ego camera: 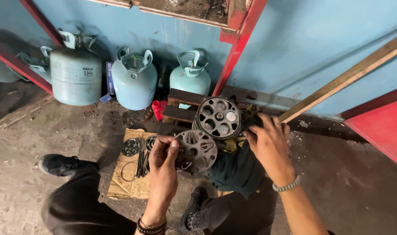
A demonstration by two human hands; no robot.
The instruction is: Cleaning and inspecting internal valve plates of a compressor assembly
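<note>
Low over the grimy concrete floor (351, 187), the person's left hand (164, 162) comes up from a wrist ringed with dark cord bracelets, palm turned away from the camera and fingers curled upward. Its grip is pinched on the left edge of a flat, round, grey metal plate with curved cut-out slots (197, 149), thumb on the near face and fingertips behind. That plate stands nearly on edge, dull and oily, just right of the grip and leaning against the part above it.

Above and right of that grip sits a round, dark cast-metal cylinder body with a ring of bored holes in its face (218, 117), tilted toward the camera. The right hand (268, 143), with a pale beaded bracelet at the wrist, reaches in from the lower right; its fingers wrap the cylinder's right side, pressed onto the metal, resting over a dark green cloth (235, 167) on the lap.

Left of the left-hand grip, a worn brown cardboard sheet (129, 182) lies on the floor carrying a small black perforated disc (131, 147). Beyond, three pale blue gas canisters (134, 82) stand against the blue wall (320, 39).
</note>
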